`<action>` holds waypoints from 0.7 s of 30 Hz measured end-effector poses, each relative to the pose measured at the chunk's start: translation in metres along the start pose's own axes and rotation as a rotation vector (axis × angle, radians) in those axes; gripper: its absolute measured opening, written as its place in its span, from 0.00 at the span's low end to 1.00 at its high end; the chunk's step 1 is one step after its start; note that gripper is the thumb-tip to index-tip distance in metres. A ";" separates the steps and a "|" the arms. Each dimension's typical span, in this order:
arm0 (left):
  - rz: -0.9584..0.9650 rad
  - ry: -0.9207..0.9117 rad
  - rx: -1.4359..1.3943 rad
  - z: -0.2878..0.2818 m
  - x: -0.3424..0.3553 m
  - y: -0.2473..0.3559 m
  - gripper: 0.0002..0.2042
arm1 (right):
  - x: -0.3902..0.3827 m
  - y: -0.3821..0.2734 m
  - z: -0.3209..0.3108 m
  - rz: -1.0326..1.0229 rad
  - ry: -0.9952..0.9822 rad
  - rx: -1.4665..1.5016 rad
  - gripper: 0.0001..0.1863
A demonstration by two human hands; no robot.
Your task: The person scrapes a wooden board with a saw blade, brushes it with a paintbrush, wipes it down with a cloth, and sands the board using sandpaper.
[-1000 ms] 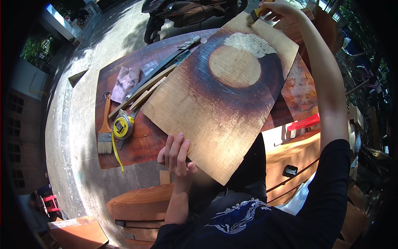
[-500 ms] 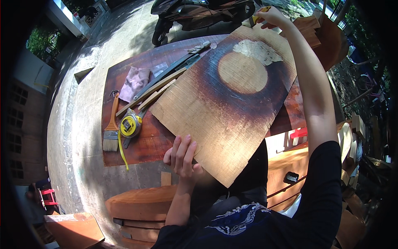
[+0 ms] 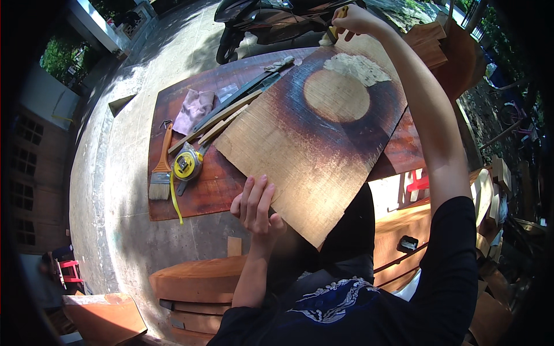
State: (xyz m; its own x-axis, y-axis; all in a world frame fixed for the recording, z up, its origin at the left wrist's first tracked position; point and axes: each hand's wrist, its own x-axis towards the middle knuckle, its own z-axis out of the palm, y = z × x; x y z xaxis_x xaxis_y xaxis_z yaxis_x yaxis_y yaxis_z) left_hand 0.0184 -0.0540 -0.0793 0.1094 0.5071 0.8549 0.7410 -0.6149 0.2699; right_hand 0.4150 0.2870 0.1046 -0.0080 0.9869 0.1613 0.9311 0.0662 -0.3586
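The board (image 3: pixel 314 141) lies slantwise over the table (image 3: pixel 173 207), its near corner past the table's edge and above the person's dark clothes; a dark ring surrounds a pale disc on its face, with a whitish patch on the ring's far rim. The right hand (image 3: pixel 359 22) is closed round the handle of a small brush (image 3: pixel 333 33), bristles down at the board's far edge; whether they touch it I cannot tell. The left hand (image 3: pixel 257 207) is half open, fingertips over the board's near left edge, thumb just outside it; how firmly it grips does not show. The step in hand looks like brushing the far end; the next move seems to call for light, even strokes along that edge, with the board kept steady. Left of the board lie sticks (image 3: pixel 218 124), a cloth (image 3: pixel 193 111), a tape measure (image 3: pixel 188 164) and a broad brush (image 3: pixel 161 176).
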 end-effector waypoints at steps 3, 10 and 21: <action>-0.001 -0.002 0.023 0.000 -0.001 -0.008 0.27 | -0.003 -0.042 0.011 -0.040 0.071 -0.283 0.11; 0.003 -0.008 -0.011 0.000 0.000 -0.004 0.28 | -0.043 -0.093 0.008 -0.183 -0.098 -0.233 0.12; 0.007 0.003 -0.008 0.002 0.002 -0.002 0.28 | -0.118 -0.083 -0.017 -0.207 -0.113 -0.532 0.10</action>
State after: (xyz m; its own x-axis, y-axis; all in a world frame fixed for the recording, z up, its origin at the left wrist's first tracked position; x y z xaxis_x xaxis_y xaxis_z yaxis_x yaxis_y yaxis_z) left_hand 0.0188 -0.0506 -0.0795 0.1125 0.5014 0.8579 0.7349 -0.6231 0.2677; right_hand 0.3447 0.1629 0.1308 -0.2211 0.9728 0.0693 0.9609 0.2051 0.1859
